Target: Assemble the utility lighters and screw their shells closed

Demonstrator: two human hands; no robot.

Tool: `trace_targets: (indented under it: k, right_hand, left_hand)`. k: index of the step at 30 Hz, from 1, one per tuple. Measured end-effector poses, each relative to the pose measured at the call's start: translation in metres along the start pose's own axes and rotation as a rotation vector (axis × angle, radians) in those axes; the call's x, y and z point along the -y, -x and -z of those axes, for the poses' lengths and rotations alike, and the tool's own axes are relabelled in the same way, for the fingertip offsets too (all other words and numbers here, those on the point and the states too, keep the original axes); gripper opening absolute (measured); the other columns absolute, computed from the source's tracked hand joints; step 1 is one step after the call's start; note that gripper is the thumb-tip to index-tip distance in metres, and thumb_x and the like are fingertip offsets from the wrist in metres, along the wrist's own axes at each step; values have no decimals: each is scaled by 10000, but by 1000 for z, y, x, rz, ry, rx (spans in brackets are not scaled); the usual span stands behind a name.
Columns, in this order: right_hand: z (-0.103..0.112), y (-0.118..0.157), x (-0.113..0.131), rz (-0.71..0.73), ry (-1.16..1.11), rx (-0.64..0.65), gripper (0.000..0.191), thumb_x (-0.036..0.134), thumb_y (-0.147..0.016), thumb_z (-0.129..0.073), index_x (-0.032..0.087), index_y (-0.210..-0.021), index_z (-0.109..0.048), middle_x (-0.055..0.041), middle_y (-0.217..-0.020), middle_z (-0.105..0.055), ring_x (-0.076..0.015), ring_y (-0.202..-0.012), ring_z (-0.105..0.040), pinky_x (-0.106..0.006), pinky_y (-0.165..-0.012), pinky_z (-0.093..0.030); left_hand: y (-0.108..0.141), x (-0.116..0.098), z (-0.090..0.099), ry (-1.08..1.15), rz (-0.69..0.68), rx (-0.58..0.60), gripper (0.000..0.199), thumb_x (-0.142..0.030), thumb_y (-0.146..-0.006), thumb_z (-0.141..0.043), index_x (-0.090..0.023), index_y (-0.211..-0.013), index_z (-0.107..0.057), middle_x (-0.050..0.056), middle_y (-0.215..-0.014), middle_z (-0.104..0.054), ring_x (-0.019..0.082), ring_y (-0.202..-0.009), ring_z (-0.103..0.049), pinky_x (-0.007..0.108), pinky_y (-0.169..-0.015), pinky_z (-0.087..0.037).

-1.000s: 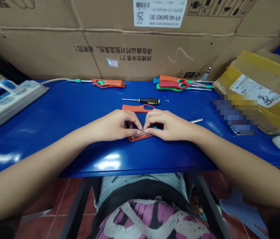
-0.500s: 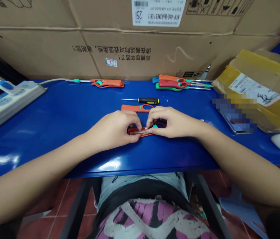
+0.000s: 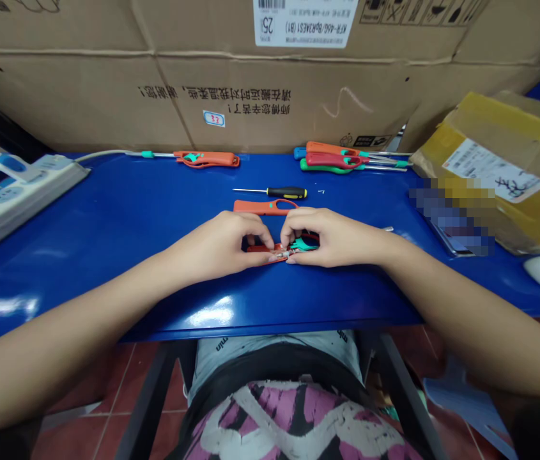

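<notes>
Blue table (image 3: 154,211): open orange lighter shell (image 3: 278,246) centred, green trigger (image 3: 304,244) plus small parts inside. Left hand (image 3: 229,239) pinches its 9 o'clock end; right hand (image 3: 330,237) curled at 3, can't tell if gripping.

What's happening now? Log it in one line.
left hand: holding open orange casing | right hand: at casing, beside green piece | screwdriver: on table beyond hands

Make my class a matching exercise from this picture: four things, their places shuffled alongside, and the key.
1. screwdriver
2. power strip
3. yellow-taped box
4. open orange casing

A. far left of the view
B. touched by left hand and right hand
C. just beyond the loose orange shell
D. far right of the view

Pairs: 1-C; 2-A; 3-D; 4-B
</notes>
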State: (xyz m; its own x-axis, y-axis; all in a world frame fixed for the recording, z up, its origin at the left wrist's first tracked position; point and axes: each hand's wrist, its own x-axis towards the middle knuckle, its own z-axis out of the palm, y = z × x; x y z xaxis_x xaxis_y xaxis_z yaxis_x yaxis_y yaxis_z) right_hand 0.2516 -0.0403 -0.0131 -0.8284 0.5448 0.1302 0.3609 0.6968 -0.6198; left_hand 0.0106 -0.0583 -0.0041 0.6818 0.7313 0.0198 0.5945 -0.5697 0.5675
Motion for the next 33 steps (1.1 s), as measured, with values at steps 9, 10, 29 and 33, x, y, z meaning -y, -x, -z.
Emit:
trace_targets:
  k: [9,10,29,33]
  right_hand:
    - [4,2,1,-28,18,-44,182,277,-868,-694,178,-1015,-653,-58,-1010,-657,-182,-907,-611,-310,-822,-487]
    - [7,3,0,-48,27,-67,198,305,-880,-682,178,-1029,-653,-62,-1011,-658,-186,-911,-611,-315,-822,-489]
    - [20,8,-13,-275,-51,111,236,388,-872,-656,164,-896,-725,-2,-782,-672,-119,-667,-545,-249,-597,-380]
    - [15,4,-13,-278,-61,47,249,398,-862,-677,152,-846,-705,10,-738,-627,-102,-640,-497,-238,-592,-363]
  left_hand:
    - [-5,4,-3,145,129,33,282,-442,-820,-740,-193,-950,-759,20,-896,-748,154,-754,-651,261,-663,-463]
    - [-5,4,-3,167,148,36,312,-441,-811,-744,-187,-992,-747,21,-900,-746,152,-751,-645,262,-665,-467]
    - [-5,4,7,49,-2,113,299,-378,-890,-653,-201,-1115,-740,33,-1042,-769,160,-805,-667,245,-657,-456]
    - [-5,10,9,11,-4,103,298,-354,-879,-653,-196,-1119,-732,35,-1047,-769,160,-784,-663,245,-663,-458]
